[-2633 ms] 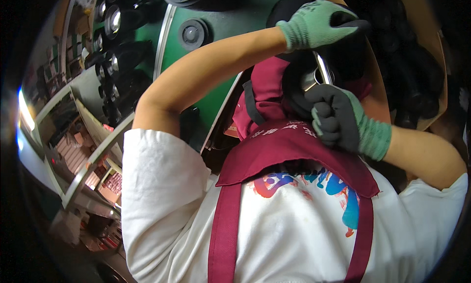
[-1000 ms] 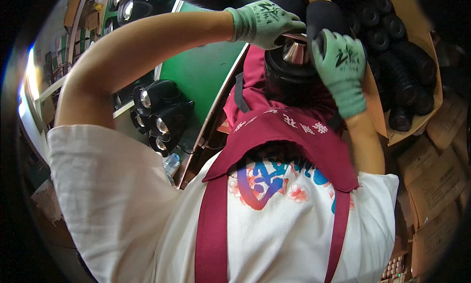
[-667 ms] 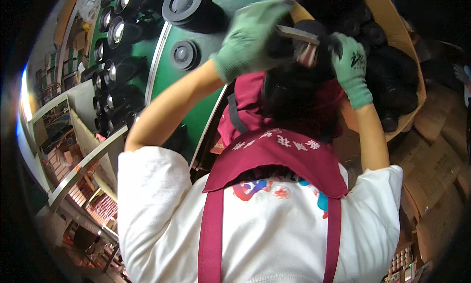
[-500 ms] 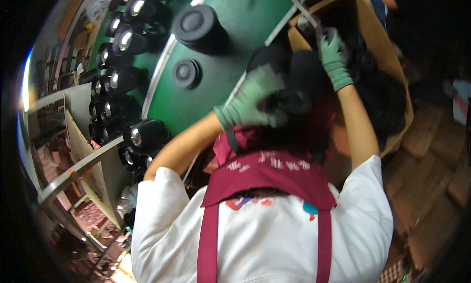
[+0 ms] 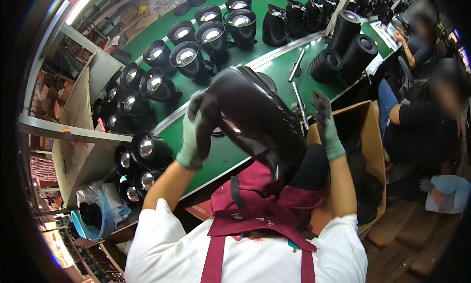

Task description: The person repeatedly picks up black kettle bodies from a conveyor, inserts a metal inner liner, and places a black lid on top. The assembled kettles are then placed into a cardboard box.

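My left hand (image 5: 198, 123), in a green glove with a dark palm, grips one end of a glossy black jug (image 5: 260, 114). The jug lies tilted over my lap and the bench edge, slightly blurred. Its far end hides part of the green bench. My right hand (image 5: 325, 121), gloved alike, is raised beside the jug with its fingers apart and nothing in them. Close to that hand is a jointed metal bar (image 5: 297, 92) on the bench. Below it stands an open cardboard box (image 5: 371, 136) with dark things inside.
Black jugs with shiny insides (image 5: 188, 57) crowd the left and back of the green bench (image 5: 179, 158). Stacked black ribbed discs (image 5: 326, 65) stand at the right. A metal rail crosses the bench. Two people sit at the right; a blue tub (image 5: 93, 226) is at lower left.
My left hand, empty-looking over my lap before, now holds the jug up at the left. My right hand has left the bar near the box and opened. The view has swung, showing more bench.
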`<state>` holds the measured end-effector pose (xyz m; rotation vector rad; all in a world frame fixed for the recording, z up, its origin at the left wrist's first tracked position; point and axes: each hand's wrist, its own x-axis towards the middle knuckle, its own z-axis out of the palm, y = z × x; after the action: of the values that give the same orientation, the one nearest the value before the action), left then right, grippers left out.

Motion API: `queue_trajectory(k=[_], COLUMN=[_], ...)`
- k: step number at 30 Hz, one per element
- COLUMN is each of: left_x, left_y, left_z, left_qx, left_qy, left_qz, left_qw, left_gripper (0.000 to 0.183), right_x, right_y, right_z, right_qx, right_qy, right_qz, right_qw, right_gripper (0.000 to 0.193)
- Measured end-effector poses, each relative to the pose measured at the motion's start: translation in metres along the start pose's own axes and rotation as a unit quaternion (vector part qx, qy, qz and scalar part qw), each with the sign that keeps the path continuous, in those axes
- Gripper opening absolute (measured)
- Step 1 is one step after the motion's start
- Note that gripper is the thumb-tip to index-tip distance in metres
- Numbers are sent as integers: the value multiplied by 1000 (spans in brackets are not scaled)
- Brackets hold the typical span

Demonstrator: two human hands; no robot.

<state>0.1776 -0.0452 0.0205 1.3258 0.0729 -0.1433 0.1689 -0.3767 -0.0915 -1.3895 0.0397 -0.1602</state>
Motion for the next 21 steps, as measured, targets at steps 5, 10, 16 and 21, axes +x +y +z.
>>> queue_trajectory(k=[5, 10, 16, 21], left_x=[91, 184, 331, 401], left_y=[3, -4, -53, -99], left_z=[27, 56, 54, 61], left_qx=[-80, -31, 633, 710], left_qy=[-133, -242, 21, -59], left_qz=[-165, -209, 348, 339], left_qw=[974, 947, 691, 614], left_gripper=[61, 62, 73, 78], right_x=[-4, 61, 202, 270], right_y=[-104, -90, 16, 64], right_z=[35, 25, 25, 49], right_qx=[-283, -252, -76, -110], right_qy=[-164, -39, 140, 192], right_qz=[-177, -156, 95, 108], right_qw=[928, 954, 983, 969], right_gripper=[93, 46, 28, 34])
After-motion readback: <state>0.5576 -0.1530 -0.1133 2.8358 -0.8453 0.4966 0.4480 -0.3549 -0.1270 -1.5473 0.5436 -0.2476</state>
